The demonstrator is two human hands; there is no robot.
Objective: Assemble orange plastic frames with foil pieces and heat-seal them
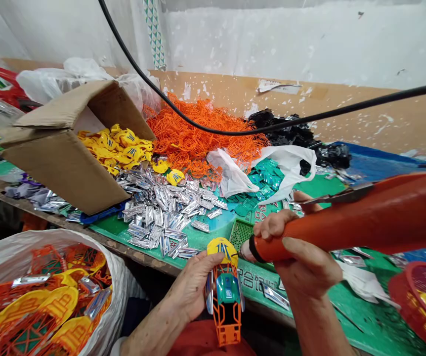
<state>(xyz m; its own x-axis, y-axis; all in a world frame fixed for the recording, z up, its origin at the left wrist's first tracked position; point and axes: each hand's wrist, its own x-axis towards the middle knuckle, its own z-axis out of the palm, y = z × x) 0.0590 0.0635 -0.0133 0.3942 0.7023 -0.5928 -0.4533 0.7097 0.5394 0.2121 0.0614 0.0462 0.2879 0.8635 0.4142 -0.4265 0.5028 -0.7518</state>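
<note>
My left hand (192,279) is closed on a toy car body (228,287) in the lower middle of the head view. The body has a yellow front, a green cab, silver side panels and an orange frame at the near end. My thumb lies on the yellow part. In my right hand (305,269) is a thick red power screwdriver (368,215), fingers wrapped round its front end. Its pale nose (247,251) points left toward the yellow part and appears slightly apart from it. I cannot make out a bit at the nose.
Silver panels (164,210), orange frames (201,131) and green parts (267,175) cover the bench. A tilted carton (61,163) holds yellow parts. Left stands a white sack (122,282) of assembled bodies; right, a red basket (416,296). A black cable (235,132) hangs across.
</note>
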